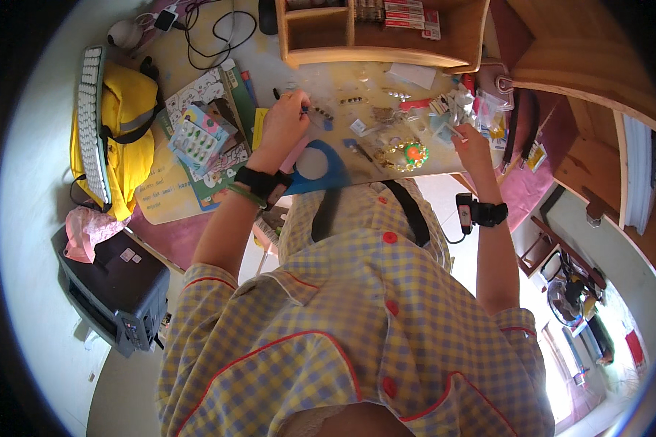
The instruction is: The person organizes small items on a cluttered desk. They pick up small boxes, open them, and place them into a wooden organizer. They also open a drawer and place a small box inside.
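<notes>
My left hand (284, 125) is over the desk with its fingers curled down. A short dark beaded strand (322, 113) lies just beside its fingertips, and whether the hand grips anything is hidden. On the right, my right hand (474, 150) has its fingertips drawn together at a small clear plastic packet (443, 132); I cannot tell if they pinch it. Between the hands lies a bracelet of yellowish clear beads (385, 158) with an orange and green flower ornament (415, 154). Near it are a dark pen-like tool (365, 153) and a small white packet (357, 127).
A blue plastic piece with a round opening (328, 177) lies at the desk's front edge. Leftward are a blister pack of capsules (195, 143), books (240, 98), a yellow bag (128, 104) and a white keyboard (91, 125). A wooden shelf unit (382, 56) stands behind.
</notes>
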